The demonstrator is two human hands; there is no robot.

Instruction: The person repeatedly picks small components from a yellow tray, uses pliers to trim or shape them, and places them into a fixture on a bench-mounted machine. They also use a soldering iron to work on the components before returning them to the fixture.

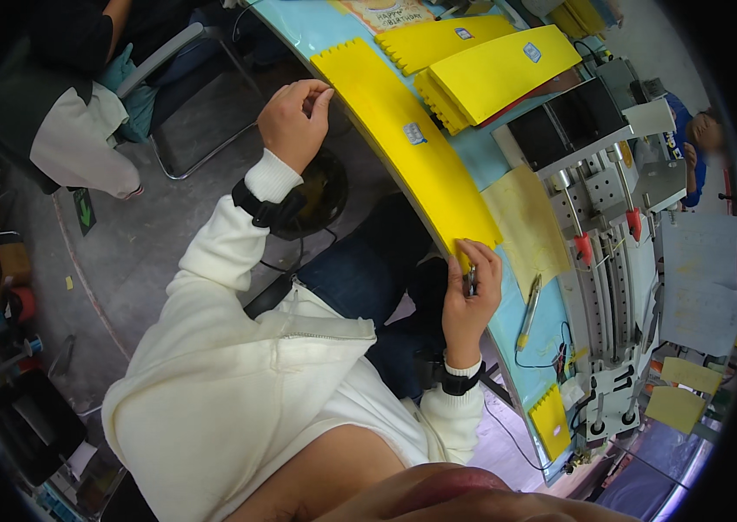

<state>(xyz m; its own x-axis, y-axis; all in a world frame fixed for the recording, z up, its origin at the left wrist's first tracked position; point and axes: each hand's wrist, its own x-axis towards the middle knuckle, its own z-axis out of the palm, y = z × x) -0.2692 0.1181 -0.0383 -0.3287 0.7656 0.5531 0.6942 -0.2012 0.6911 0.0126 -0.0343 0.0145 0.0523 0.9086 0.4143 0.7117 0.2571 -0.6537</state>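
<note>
Yellow and long, the flat board [403, 139] lay by the fingers of both hands, along the edge of the blue worktop [483, 155]. On the left hand [290, 126], the fingers were curled and the thumb met a fingertip, just beside the board's top end. I could not tell if they pinched something thin. On the right hand [473, 300], the fingers were bent at the board's bottom end and closed on a small shiny metal thing [471, 280], mostly hidden. Black bands [460, 380] went round both wrists, by white sleeves [220, 244].

Just right of the board lay a tan sheet [520, 217]. A thin tool [529, 317], like a pen, lay past the board's bottom end, to the right. More yellow boards [503, 74] sat right of its top end. Farther right of it stood a metal machine [603, 283] with red tips [583, 250]. A small yellow piece [549, 422] lay well below it. Left of the board was a chair [173, 56].
</note>
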